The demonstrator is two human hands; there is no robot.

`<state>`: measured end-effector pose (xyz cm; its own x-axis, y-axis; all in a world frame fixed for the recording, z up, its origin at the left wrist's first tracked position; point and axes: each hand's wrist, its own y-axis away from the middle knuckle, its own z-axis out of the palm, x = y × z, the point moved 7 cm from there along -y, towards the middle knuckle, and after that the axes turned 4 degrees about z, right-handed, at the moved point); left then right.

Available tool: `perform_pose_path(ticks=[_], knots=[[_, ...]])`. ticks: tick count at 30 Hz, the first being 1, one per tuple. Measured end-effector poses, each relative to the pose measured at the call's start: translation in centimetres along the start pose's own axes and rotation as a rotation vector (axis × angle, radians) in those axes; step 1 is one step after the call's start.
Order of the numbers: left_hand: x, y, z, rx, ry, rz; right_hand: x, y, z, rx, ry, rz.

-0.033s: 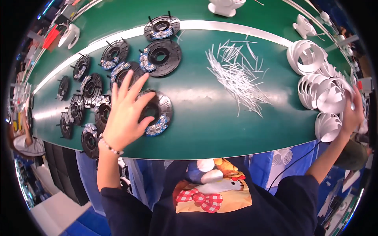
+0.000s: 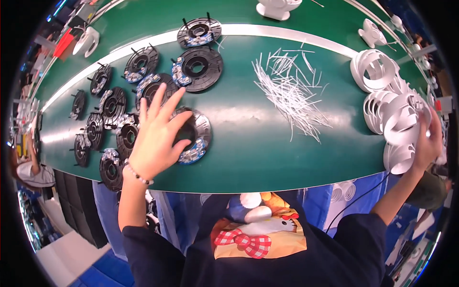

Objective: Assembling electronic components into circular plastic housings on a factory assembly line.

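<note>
My left hand (image 2: 157, 141) is open, fingers spread, above the black round plates on the left of the green table. Beside its thumb lies a black disc (image 2: 204, 125) with a curved circuit board along its edge. Just beyond the fingertips is another black disc (image 2: 210, 64) with a similar board. At the far right, my right hand (image 2: 428, 143) is closed around the outer side of a white plastic ring (image 2: 398, 125), which has tilted among other rings. Its fingers are partly hidden behind that ring. Another white ring (image 2: 358, 71) and a lower ring (image 2: 399, 160) sit close by.
A loose heap of thin white strips (image 2: 289, 98) lies between the discs and the rings. Several more black discs (image 2: 113, 107) spread leftward. White housings (image 2: 278, 8) stand beyond the pale strip (image 2: 267, 31) across the table. Another person (image 2: 36, 172) is at far left.
My right hand has shifted slightly, and the white ring at it has turned so its inside shows more. My left hand stays spread over the discs, nearly still.
</note>
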<state>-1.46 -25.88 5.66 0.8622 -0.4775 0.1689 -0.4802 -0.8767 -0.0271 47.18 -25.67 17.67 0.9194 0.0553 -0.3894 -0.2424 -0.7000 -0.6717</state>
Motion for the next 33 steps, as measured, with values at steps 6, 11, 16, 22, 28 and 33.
perform_pose_path(ticks=[6,11,16,22,28,33], knots=[[0.6,-1.2,1.1,0.095,-0.077,0.025,-15.0,11.4,10.4,-0.687,-0.334,-0.278],[1.8,-2.5,1.4,0.327,0.014,-0.027,-17.0,16.9,15.5,-0.836,-0.496,-0.134],[0.5,-3.0,0.5,0.298,0.065,-0.074,-18.0,17.8,15.7,-0.671,-0.335,-0.188],[1.2,-3.7,2.4,0.257,0.053,-0.054,-20.9,19.1,14.3,-1.021,-0.264,-0.332],[0.6,-4.9,2.2,0.442,0.228,-0.115,-21.6,19.9,14.9,-1.176,-0.290,-0.348],[-1.3,-4.0,4.4,0.101,0.415,-0.319,-20.4,18.9,14.0,-1.172,-0.455,-0.379]])
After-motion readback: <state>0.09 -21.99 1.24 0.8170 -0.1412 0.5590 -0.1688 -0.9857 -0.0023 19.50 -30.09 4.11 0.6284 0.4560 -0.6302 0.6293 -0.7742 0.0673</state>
